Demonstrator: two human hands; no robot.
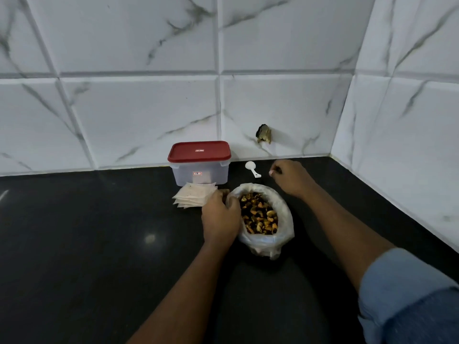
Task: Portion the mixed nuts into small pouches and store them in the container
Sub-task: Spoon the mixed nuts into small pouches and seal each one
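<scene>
On the black counter [99, 244], near the middle of the view, stands a clear plastic bag [284, 209] with its mouth rolled open. It is filled with mixed nuts [259, 214], brown, yellow and dark pieces together.

The left hand [219, 217] is at the 9 o'clock side of the bag. Its fingers are curled and the thumb lies over the rolled rim, so it grips the bag's edge there. The fingertips also come just beside the pouches [192, 196], but I cannot tell if they touch them. The pouches are small, pale and flat, and lie in a fanned stack at 10 o'clock from the bag, touching the counter.

Behind the pouches, at 11 o'clock from the bag, is the container [200, 173], a translucent box closed with a red lid [198, 151]. It stands close to the wall [139, 115] of white marbled tiles.

At 12 o'clock from the bag lies a small white scoop [250, 166], with its handle pointing toward 4 o'clock. The right hand [290, 178] is at 1 o'clock from the bag, just beside the scoop's handle but apart from it. Its fingers are curled inward with the thumb against them. If something is pinched between them, I cannot tell.

A rolled blue sleeve [407, 294] covers the right upper arm at 4 o'clock. On the wall, at 12 o'clock above the scoop, there is a dark broken hole [263, 133].
</scene>
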